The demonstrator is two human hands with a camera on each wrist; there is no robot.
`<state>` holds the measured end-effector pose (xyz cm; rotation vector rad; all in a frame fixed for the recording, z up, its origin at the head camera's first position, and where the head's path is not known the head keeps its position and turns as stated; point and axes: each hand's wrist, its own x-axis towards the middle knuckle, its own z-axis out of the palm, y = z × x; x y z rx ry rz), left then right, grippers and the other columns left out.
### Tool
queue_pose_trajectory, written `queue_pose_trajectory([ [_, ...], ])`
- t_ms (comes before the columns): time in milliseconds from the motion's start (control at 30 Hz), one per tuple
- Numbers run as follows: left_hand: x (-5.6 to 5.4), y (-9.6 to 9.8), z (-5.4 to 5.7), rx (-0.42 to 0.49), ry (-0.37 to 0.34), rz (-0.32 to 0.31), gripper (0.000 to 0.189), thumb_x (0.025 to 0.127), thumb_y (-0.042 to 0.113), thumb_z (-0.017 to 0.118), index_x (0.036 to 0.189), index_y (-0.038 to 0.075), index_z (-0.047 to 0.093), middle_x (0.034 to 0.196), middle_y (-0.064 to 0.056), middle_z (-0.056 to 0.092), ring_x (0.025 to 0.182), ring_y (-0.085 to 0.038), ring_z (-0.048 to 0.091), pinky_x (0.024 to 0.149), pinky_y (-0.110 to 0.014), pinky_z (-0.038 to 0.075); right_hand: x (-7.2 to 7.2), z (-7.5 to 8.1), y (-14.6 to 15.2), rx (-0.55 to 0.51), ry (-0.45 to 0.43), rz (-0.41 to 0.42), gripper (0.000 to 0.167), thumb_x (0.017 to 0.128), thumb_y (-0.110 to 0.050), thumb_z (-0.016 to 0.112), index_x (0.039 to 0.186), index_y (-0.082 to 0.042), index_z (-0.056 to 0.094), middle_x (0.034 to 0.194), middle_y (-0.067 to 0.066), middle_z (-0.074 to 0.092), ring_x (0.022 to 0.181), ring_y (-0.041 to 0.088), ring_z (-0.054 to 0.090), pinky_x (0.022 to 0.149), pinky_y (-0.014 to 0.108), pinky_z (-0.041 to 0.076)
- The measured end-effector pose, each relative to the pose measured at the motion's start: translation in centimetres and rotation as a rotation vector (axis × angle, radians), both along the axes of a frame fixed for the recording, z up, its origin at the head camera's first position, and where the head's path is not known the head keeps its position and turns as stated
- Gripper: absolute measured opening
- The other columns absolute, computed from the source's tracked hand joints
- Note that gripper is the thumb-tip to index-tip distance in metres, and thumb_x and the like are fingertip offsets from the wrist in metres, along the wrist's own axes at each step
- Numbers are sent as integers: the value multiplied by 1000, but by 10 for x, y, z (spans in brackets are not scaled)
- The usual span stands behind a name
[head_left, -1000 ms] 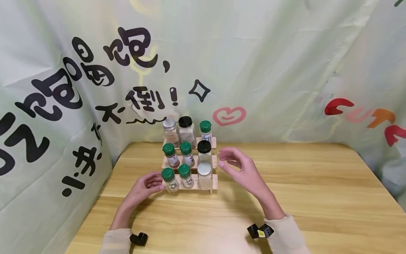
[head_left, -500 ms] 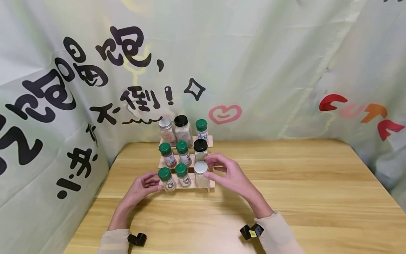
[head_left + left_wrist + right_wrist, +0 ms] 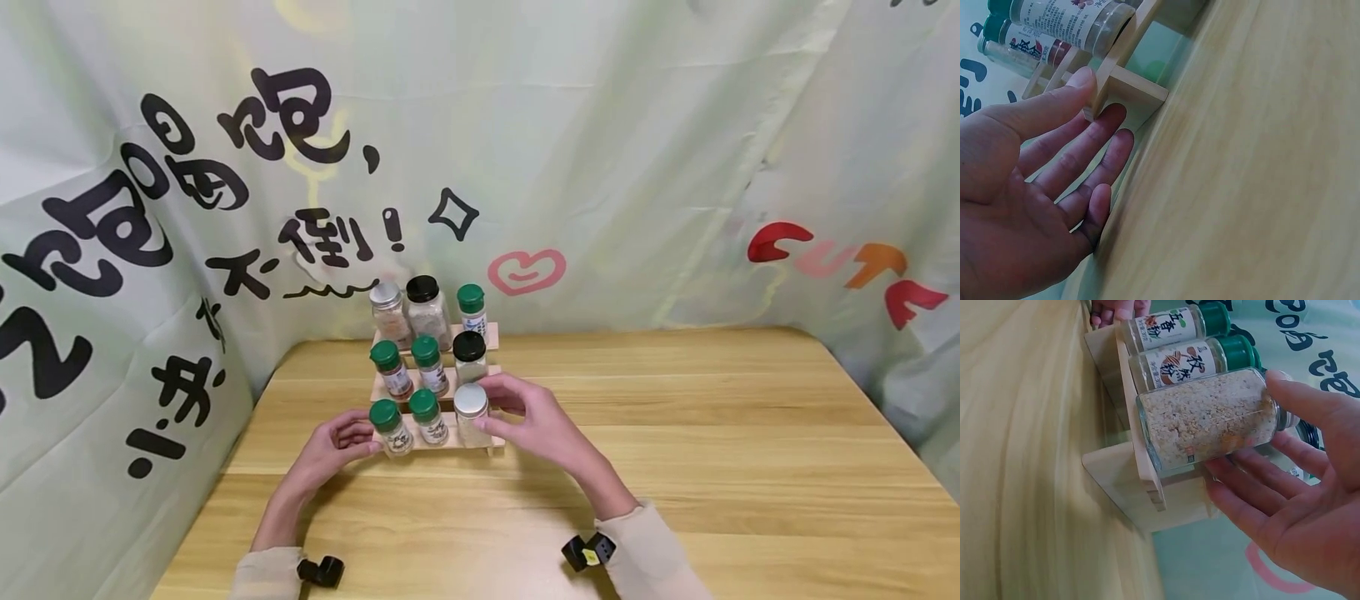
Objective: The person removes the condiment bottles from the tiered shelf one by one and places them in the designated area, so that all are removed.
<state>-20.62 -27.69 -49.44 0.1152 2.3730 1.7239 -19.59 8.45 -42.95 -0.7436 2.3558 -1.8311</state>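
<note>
A three-tier wooden spice rack (image 3: 452, 432) holds jars on every step. My left hand (image 3: 330, 450) is at the left end of its bottom step; in the left wrist view the thumb lies on the end of the board (image 3: 1124, 47) and the fingers reach beneath it. At the right end of that step, my right hand (image 3: 543, 423) holds a square glass jar (image 3: 1210, 422) with a silver lid and pale, coarse contents. Its thumb is at the jar's shoulder, fingers on the far side. The jar stands in line with two green-capped spice bottles (image 3: 425, 408) (image 3: 1175, 362).
Green-capped bottles (image 3: 386, 357) and a black-lidded jar (image 3: 469, 347) fill the middle step. On the top step are a silver-lidded jar (image 3: 387, 297), a larger black-lidded one (image 3: 423, 292) and a green-capped bottle (image 3: 471, 300). Behind the wood-grain table (image 3: 712, 450) hangs a printed cloth (image 3: 637, 167).
My right hand has come in from the right of the rack and closed round the silver-lidded jar on the bottom step. My left hand has kept its place; the head view has shifted slightly.
</note>
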Motion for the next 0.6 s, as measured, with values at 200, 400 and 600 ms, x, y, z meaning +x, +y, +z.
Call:
queue_pose_trajectory([
  [200,2,-1,-1,-11,-1,-4,57,92,12,79,140,-6,53,124,-20,67,107,-24,66,89,-23,54,4,-3,-9,1,12,26,51,88,-15,83,134,-5,63,124,8,69,116,25,66,102,45,51],
  [400,2,-1,-1,-10,0,-7,57,92,12,79,139,-6,54,124,-21,67,107,-24,66,89,-23,54,6,-2,-14,-12,38,-6,48,86,-18,85,130,-10,67,121,5,70,115,24,67,99,43,53],
  [600,0,1,0,-15,-9,1,57,92,12,79,139,-6,54,124,-20,66,108,-23,65,90,-23,53,5,-3,-11,-11,38,-28,45,87,-19,85,128,-12,68,119,5,71,112,24,69,98,45,54],
])
